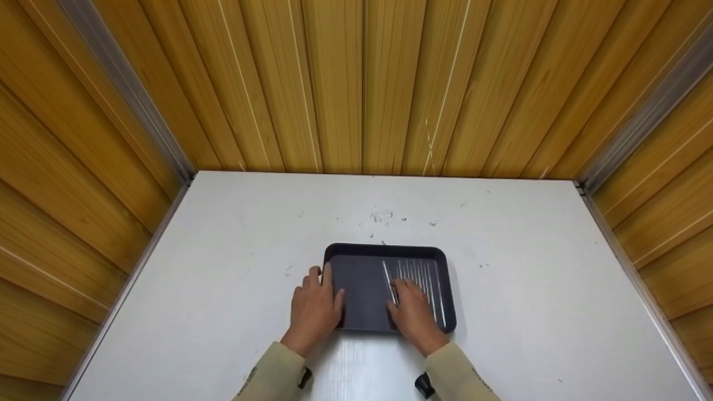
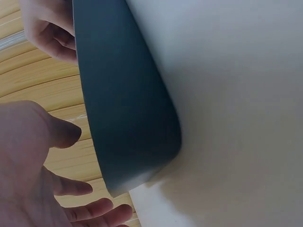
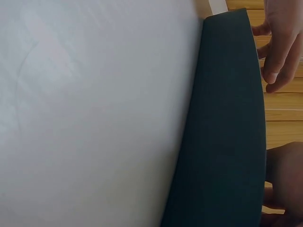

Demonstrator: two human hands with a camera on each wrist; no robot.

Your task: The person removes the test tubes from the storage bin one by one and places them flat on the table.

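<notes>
A dark rectangular baking tray (image 1: 362,295) lies on the white table, with several thin shiny sticks (image 1: 421,271) side by side in its right part. One more thin shiny stick (image 1: 385,272) lies slanted to their left, and my right hand (image 1: 415,317) pinches its near part between thumb and fingers. My left hand (image 1: 315,306) is at the tray's left rim with fingers extended. In the left wrist view the tray's outer wall (image 2: 128,109) stands beside my loosely spread left fingers (image 2: 66,135). The wall (image 3: 222,118) hides much of my right hand in the right wrist view.
The white table (image 1: 535,289) has small dark marks behind the tray. Yellow wood-patterned panels (image 1: 345,83) rise at the back and both sides, with grey metal strips (image 1: 133,89) at the corners.
</notes>
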